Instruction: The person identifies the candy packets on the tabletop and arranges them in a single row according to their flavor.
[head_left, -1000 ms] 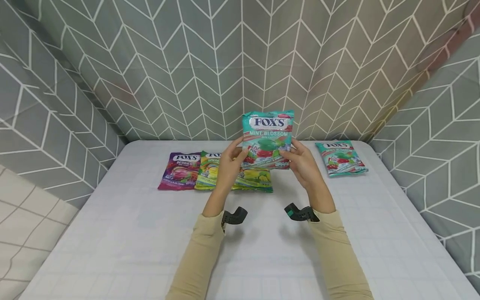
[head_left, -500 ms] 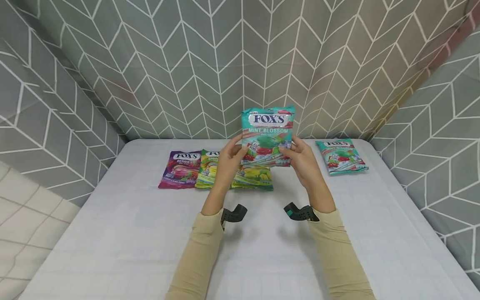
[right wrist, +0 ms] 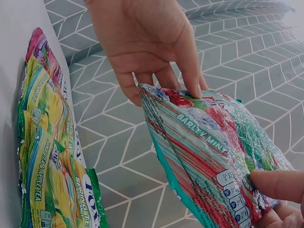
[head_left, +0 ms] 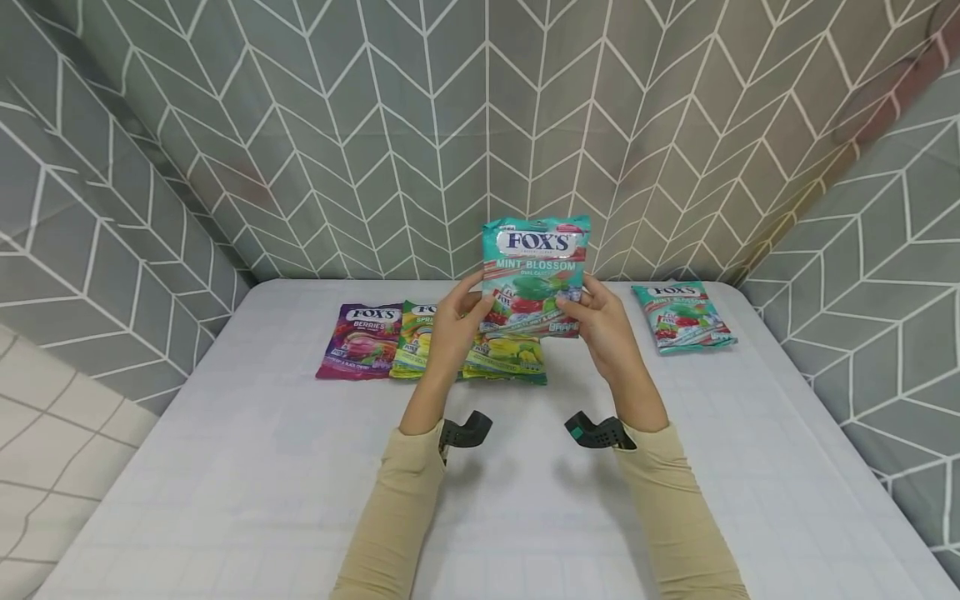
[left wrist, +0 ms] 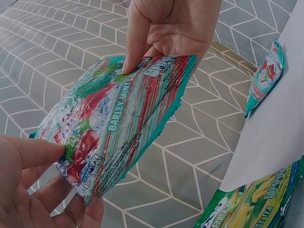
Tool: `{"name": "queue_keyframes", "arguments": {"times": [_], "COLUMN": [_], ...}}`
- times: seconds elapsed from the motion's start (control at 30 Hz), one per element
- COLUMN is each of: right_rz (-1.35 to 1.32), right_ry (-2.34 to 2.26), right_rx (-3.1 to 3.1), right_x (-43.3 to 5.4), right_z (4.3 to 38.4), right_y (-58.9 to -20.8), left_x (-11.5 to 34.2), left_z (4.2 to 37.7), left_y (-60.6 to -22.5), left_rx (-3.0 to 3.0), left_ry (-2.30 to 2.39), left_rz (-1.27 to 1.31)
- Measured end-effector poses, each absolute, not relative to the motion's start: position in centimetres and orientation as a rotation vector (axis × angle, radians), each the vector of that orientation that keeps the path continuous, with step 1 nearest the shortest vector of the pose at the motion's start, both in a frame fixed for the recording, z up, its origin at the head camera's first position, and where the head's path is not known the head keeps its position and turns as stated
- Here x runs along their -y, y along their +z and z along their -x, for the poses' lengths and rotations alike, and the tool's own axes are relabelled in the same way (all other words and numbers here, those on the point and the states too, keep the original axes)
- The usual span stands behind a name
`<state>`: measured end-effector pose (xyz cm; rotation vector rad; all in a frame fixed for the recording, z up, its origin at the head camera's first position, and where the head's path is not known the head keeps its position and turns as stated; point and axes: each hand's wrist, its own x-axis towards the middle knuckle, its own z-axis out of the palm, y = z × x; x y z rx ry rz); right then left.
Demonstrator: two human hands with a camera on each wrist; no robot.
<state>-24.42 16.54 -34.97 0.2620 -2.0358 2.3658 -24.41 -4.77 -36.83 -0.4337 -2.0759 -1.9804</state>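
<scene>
A teal Mint Blossom candy bag [head_left: 534, 271] is held up off the table, its printed front toward the head camera. My left hand [head_left: 454, 323] pinches its lower left side, thumb in front and fingers behind. The right hand [head_left: 602, 325] pinches the lower right side in the same way. In the left wrist view the bag [left wrist: 116, 123] spans between both hands. Below and behind it, a yellow-green candy bag [head_left: 506, 360] is partly covered by the held bag; another yellow-green bag [head_left: 408, 346] is partly hidden by my left hand.
A purple Berries candy bag [head_left: 362, 343] lies at the left end of the row. Apart from it, a second teal Mint Blossom bag [head_left: 684, 318] lies at the back right of the white table [head_left: 525, 517]. Patterned grey curtains [head_left: 375, 125] stand behind and at the sides.
Both hands keep their hold on the teal bag. It shifts only slightly up and back down in the head view; the bags on the table stay put.
</scene>
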Motion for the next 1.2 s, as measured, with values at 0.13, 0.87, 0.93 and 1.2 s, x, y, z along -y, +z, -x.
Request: {"name": "queue_keyframes", "arguments": {"times": [0.13,0.87,0.93,1.2], "right_rz": [-0.271,-0.252,-0.245,-0.169], "right_ry": [2.368,2.326,2.286,2.078], "right_rx": [2.026,2.056,2.099,2.319], "right_x": [-16.5,-17.3,-17.6,-19.7], "right_z": [24.4,24.6,24.7,25.6], "right_y": [-35.0,-34.9,-35.0,-35.8], "left_x": [4.7,4.2,4.1,2.9], "left_z": [24.3,24.5,24.6,25.7], "left_y": [-36.7,-36.9,-37.0,-38.2], "left_rx": [2.082,2.124,2.132,2.255], "left_ry": [-1.987,-1.996,-1.998,-1.938], "left_rz": [0.416,0.4,0.402,0.381]}}
